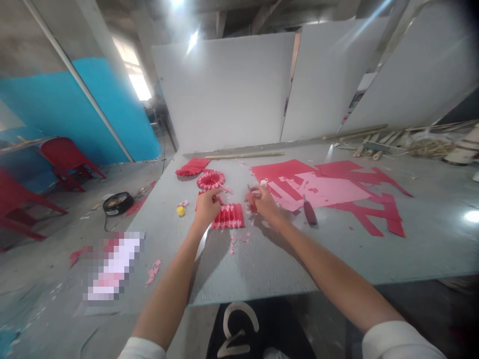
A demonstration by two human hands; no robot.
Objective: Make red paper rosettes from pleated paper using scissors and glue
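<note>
My left hand is closed on the top edge of a pleated red paper piece lying on the grey table. My right hand is closed around a thin red-handled tool, held just right of the pleated paper. A round red paper rosette lies just beyond my left hand, and a folded red fan piece lies further back left.
Cut red and pink paper sheets spread to the right, with a dark knife-like tool beside them. A small yellow cap and paper scraps lie near the left hand. Wooden sticks lie at the back. Red chairs stand left.
</note>
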